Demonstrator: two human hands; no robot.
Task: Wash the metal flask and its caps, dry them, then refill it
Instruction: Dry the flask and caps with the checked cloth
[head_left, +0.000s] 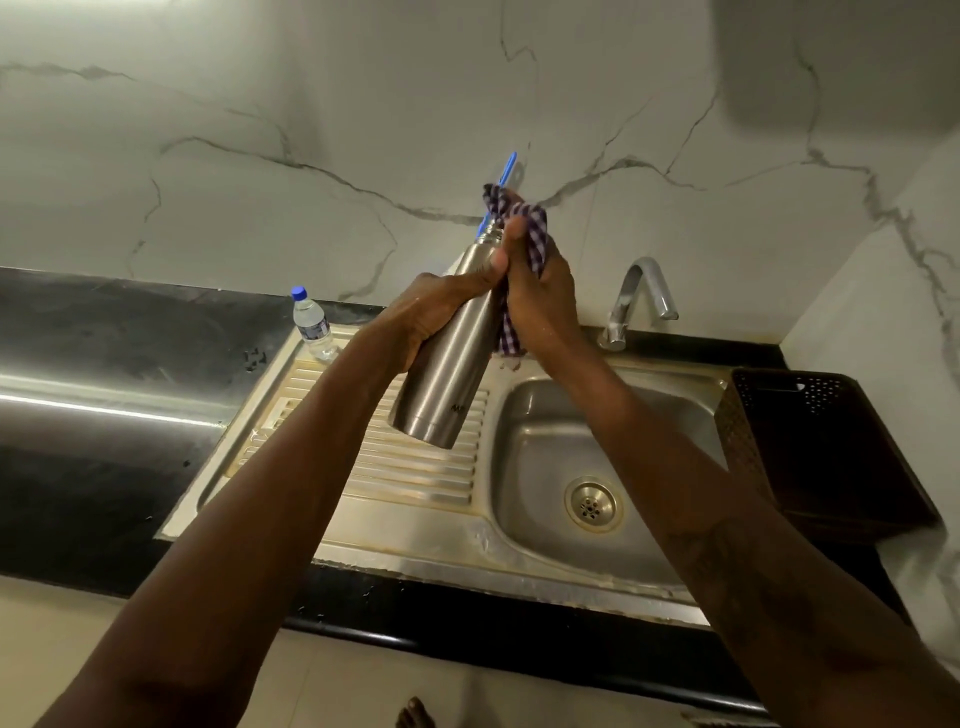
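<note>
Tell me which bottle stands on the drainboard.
The blue-capped plastic bottle; the steel flask is tilted in the air, gripped by the left hand.

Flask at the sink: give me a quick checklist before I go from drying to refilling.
1. Left hand grips the flask body: ok.
2. Right hand holds the checked cloth over the flask's top: ok.
3. Flask fully dry: cannot tell.
4. Caps at hand: cannot tell, none in view.
5. Tap off: ok, no water runs.
6. Water bottle ready: ok, stands capped on the drainboard.
</note>
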